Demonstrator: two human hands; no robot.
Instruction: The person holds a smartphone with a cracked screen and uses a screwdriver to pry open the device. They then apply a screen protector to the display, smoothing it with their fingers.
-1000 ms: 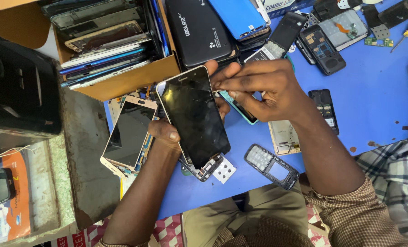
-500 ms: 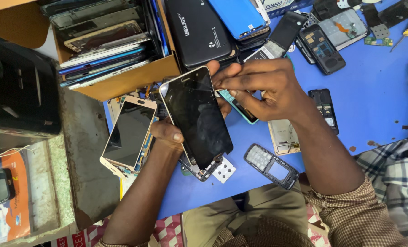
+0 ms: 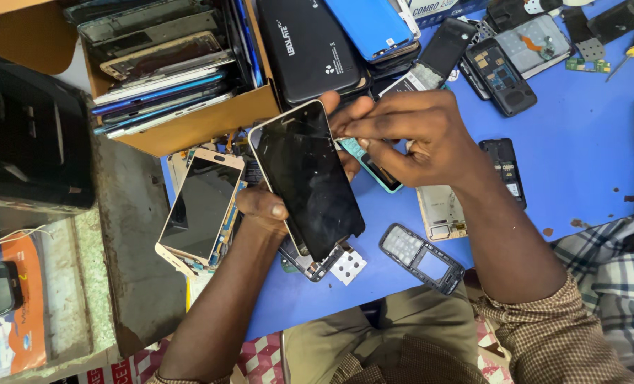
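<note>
Spreading across the right and centre of the frame, a blue worktable (image 3: 587,142) carries scattered phone bodies, circuit boards and a screwdriver (image 3: 633,50) at upper right; a cardboard box (image 3: 196,124) of stacked phones sits upper left, a black case (image 3: 25,142) at far left, concrete ledge below it. Frame centre: a black touchscreen phone (image 3: 306,178), held tilted above the table, glass lifted off its frame at the lower end. Left hand (image 3: 264,206) closed on its lower left edge, thumb on the glass. Right hand (image 3: 409,135) pinches the top right corner, fingers closed on the edge. Judged light, stiff, slick and fragile glass, likely to crack if flexed; best held by the side edges, not the face. A gold-rimmed phone (image 3: 200,206) lies left of it, a small keypad phone (image 3: 422,257) lower right. Cluttered repair bench, indoor.
</note>
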